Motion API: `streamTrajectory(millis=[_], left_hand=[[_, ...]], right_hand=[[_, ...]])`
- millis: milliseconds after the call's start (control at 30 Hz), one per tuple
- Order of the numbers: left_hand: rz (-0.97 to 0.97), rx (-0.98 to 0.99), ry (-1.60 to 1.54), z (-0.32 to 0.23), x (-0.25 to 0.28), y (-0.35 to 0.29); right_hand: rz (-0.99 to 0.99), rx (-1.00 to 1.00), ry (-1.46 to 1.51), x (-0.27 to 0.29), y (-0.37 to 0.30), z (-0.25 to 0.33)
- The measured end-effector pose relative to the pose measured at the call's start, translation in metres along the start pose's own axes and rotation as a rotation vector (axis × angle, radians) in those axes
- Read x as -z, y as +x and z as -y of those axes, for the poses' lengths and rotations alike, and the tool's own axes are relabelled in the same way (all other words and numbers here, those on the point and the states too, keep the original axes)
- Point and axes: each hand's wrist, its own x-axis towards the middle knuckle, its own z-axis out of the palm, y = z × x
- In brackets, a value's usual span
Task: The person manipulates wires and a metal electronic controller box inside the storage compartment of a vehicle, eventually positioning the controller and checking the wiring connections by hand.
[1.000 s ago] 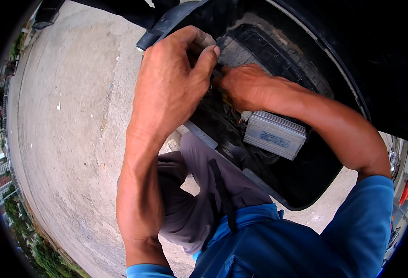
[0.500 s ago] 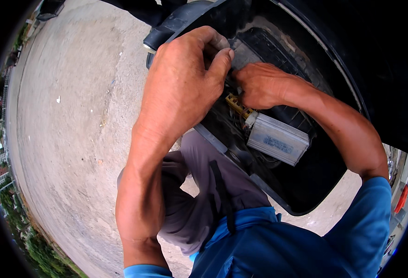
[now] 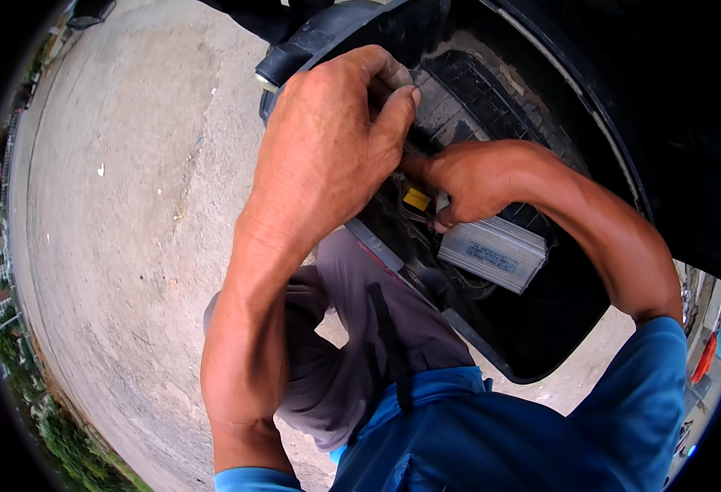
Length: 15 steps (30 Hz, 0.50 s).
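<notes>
My left hand (image 3: 327, 135) is curled over the near left rim of a black plastic compartment (image 3: 532, 361). Its thumb and fingers are pinched together, and whatever is between them is hidden. Inside the compartment, my right hand (image 3: 479, 180) reaches left, index finger stretched out and thumb apart from it. The index fingertip disappears behind my left hand. Right beside that thumb lies a silver finned metal box (image 3: 495, 254) with a printed label. A yellow connector (image 3: 416, 198) sits among dark wires (image 3: 409, 215) between my two hands.
A ribbed black tray floor (image 3: 491, 90), dusty in places, forms the far part of the compartment. My bent leg in grey trousers (image 3: 352, 287) is against its near side. Pale concrete ground (image 3: 131, 205) spreads to the left. An orange object (image 3: 705, 358) shows at far right.
My right hand has drawn nearer and turned, its thumb coming down beside the metal box. More of the tray floor shows beyond it. My left hand stays almost where it was.
</notes>
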Motion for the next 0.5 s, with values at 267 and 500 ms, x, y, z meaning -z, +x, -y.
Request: streamTrajectory(millis=[267,500], left_hand=[[0.049,0.089,-0.134,-0.004,0.001,0.003],[0.065,0.107,-0.138,-0.002,-0.003,0.005]], right_hand=[[0.058,0.109,-0.093,-0.021,-0.004,0.003],[-0.077,0.210,-0.114,-0.023,0.001,0.001]])
